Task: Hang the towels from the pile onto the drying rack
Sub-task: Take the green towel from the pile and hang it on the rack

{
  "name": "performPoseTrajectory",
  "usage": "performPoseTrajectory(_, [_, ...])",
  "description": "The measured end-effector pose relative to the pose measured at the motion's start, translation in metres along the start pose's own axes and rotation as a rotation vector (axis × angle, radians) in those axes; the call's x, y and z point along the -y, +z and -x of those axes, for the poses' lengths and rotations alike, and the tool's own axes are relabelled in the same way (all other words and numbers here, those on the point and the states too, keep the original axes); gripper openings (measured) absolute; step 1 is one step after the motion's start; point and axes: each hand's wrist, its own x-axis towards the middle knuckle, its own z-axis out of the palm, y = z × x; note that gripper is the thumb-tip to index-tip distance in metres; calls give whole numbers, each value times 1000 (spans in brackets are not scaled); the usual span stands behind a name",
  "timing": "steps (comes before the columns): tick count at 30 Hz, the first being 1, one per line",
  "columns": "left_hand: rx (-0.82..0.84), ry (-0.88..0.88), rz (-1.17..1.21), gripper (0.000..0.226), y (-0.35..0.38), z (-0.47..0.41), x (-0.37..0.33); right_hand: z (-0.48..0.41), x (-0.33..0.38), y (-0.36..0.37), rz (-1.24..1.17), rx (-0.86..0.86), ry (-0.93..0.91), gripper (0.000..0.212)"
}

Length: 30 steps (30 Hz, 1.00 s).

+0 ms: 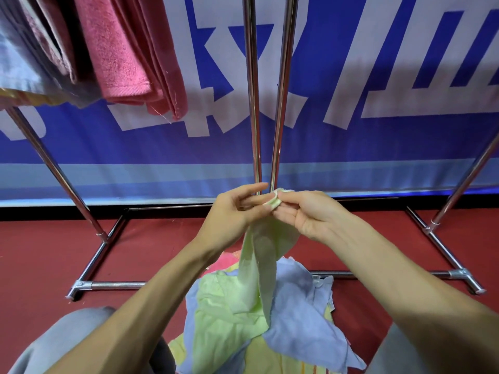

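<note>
1. Far left, folded pink terry towels (121,49) are hanging over the shiny chrome tube drying rack (252,103).
2. Left hand (235,209) is pinching the top corner of a thin pale green cloth towel (259,255), fingers closed on it.
3. That towel is dangling just in front of the rack's middle posts, its tail trailing onto the pile.
4. Right hand (305,214) is gripping the same corner, thumb and forefinger clamped on it.
5. Near side, the jumbled pile of blue, green and yellow towels (297,306) is sitting on the red floor (40,265).

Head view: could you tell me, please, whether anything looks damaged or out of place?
The pink towel on the rack has loose threads trailing from its lower hem, so it looks frayed. Nothing else stands out.
</note>
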Motion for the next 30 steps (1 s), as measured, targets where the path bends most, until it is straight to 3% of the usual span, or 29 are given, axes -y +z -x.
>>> performPoseTrajectory(4, [-19, 191, -393, 66, -1, -1, 6, 1, 2, -2, 23, 4, 36, 11])
performPoseTrajectory(10, [-148, 308, -381, 73, 3, -3, 9, 2, 1, -1, 139, 1, 40, 16])
performPoseTrajectory(19, [-282, 409, -495, 39, 1, -5, 7, 2, 3, -3, 329, -72, -34, 13])
performPoseTrajectory(22, [-253, 391, -553, 37, -3, -6, 7, -3, -2, -7, 633, -188, -218, 9])
performPoseTrajectory(25, [-199, 373, -609, 36, -6, -6, 5, -8, -4, -12, 1077, -322, -607, 17])
performPoseTrajectory(28, [-140, 326, -572, 27, -10, -4, -3, -9, -2, -16, 1210, -5, -795, 47])
performPoseTrajectory(30, [-94, 315, -565, 25, -14, -2, -10, -11, -3, -18, 1262, 201, -801, 51])
